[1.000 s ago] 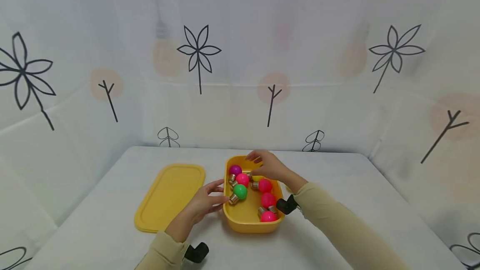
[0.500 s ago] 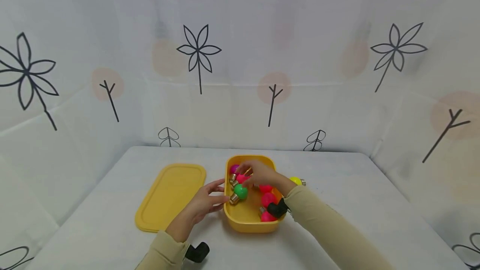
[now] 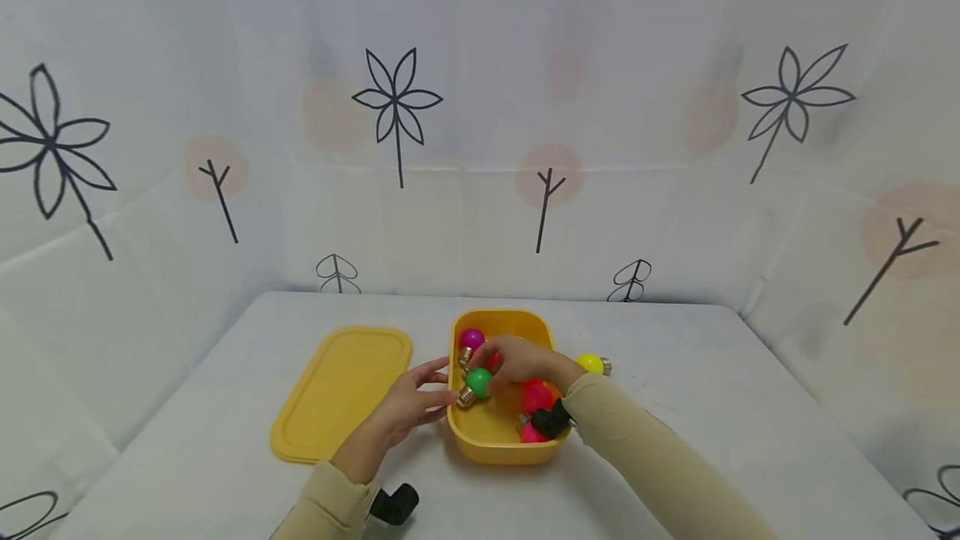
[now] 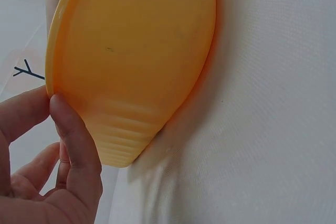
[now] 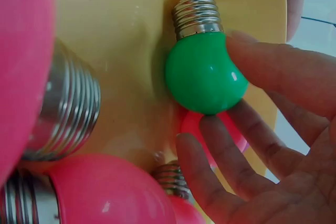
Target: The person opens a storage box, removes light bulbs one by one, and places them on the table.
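A yellow plastic box [image 3: 502, 457] on the table holds several coloured light bulbs with metal screw bases. My right hand [image 3: 517, 359] reaches inside, and its thumb and fingers close around the green light bulb [image 5: 205, 74]. Its screw base [image 5: 197, 17] points away from the palm. My left hand [image 3: 408, 398] rests at the box's left side, with thumb and finger tips right at the rim in the left wrist view, where the outer wall [image 4: 142, 40] fills much of the picture. A magenta bulb [image 3: 472, 340] lies farther back; pink bulbs [image 5: 115, 192] lie nearby, partly hidden by my right hand.
Left of the box lies its flat yellow lid [image 3: 341, 394]. A yellow bulb [image 3: 590, 364] sits on the white table [image 3: 675, 407] to the right, just beyond my right wrist. A white patterned cloth [image 3: 480, 223] hangs behind and along the sides.
My right hand has come from the far end of the box toward the near left, down to the green bulb. The yellow bulb outside now shows past the sleeve. My left hand stays put.
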`<state>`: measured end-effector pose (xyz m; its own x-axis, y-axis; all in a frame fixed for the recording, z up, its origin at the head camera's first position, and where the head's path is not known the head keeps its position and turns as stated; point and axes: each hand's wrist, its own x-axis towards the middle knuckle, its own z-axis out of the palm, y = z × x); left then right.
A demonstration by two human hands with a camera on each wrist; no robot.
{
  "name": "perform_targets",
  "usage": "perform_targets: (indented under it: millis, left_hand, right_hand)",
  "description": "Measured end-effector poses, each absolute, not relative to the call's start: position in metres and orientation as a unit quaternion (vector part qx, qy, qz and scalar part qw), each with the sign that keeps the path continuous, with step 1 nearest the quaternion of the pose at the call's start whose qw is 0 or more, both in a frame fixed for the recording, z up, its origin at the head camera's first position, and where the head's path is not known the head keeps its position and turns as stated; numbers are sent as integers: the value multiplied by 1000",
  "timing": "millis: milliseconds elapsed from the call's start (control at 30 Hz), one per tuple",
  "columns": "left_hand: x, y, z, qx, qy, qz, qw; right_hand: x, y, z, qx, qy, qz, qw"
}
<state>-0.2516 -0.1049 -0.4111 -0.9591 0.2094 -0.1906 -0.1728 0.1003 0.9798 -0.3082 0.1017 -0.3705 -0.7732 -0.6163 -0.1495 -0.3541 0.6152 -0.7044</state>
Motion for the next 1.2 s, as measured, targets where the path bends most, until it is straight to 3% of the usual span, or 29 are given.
perform_targets:
  millis: [767,1200]
  left_hand:
    - [-246,-99,-411,22,723,676,142]
    - [-241,-99,-411,17,724,677,134]
  right_hand:
    - [-292,97,-363,-349,845,-294,279]
    - [-275,107,-341,-388,834,-291,264]
